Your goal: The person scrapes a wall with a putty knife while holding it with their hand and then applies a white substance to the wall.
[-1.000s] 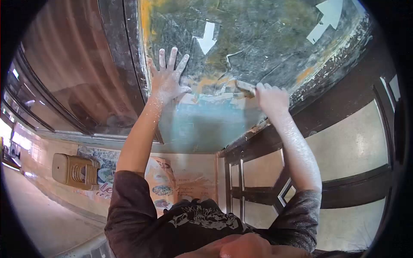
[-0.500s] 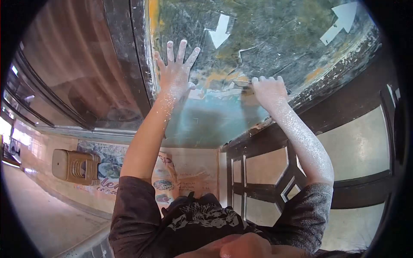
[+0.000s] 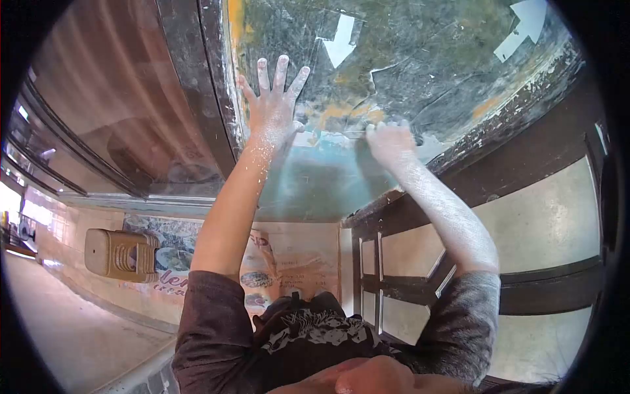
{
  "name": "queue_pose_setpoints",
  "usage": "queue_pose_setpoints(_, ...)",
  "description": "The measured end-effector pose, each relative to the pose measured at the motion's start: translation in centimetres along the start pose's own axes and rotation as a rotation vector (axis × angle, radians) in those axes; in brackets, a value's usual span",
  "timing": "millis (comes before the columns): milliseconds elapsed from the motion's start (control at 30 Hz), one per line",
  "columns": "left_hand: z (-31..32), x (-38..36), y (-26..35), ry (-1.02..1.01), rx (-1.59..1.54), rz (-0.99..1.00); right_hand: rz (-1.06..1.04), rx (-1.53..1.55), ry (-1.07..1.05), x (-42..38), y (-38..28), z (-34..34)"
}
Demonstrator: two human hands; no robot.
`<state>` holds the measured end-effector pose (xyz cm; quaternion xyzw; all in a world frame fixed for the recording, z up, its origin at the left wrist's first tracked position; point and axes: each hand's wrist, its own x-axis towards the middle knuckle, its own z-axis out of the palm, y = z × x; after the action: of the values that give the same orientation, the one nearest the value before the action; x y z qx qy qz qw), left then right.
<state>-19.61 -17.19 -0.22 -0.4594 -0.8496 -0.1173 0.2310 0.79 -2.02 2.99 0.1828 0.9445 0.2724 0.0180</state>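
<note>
My left hand [image 3: 271, 108], dusted white, lies flat with fingers spread on a worn dark green painted panel [image 3: 420, 72]. My right hand [image 3: 392, 141] is at the panel's lower part, its fingers curled and slightly blurred. They close around a thin flat scraper [image 3: 355, 132], of which only a narrow bit shows to the left of the fingers. Around both hands the paint is cracked and flaking, with orange and pale patches [image 3: 341, 113]. Below them runs a smoother light blue-green strip [image 3: 308, 180]. White powder coats my right forearm.
White arrows [image 3: 339, 41] mark the panel. To the right are dark-framed panels [image 3: 482, 190], and a glazed frame with brown curtains [image 3: 111, 85] is on the left. Brown stacked stools [image 3: 118, 255] stand below, beside a printed banner [image 3: 174, 246].
My right hand has moved left along the panel's lower part, closer to my left hand. The left hand stays spread in place, while the whole view has shifted slightly.
</note>
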Motion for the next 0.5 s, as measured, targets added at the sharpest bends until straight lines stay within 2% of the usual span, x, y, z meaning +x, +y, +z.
queue_pose_setpoints(100, 0.1, -0.2, -0.4, 0.047, 0.025, 0.015, 0.015, 0.024, -0.049, -0.4, -0.2, 0.5)
queue_pose_setpoints(233, -0.2, 0.0, -0.1, -0.013, 0.017, 0.002, 0.095, 0.006, -0.051, -1.6, 2.3, -1.8)
queue_pose_setpoints(367, 0.0, 0.0, 0.2, -0.019, 0.016, -0.020, 0.105, 0.075, -0.100, -0.5, -0.2, 0.8)
queue_pose_setpoints(500, -0.5, -0.1, 0.2, -0.020, 0.038, -0.021, 0.074, 0.069, 0.045, -1.2, -1.1, 2.9)
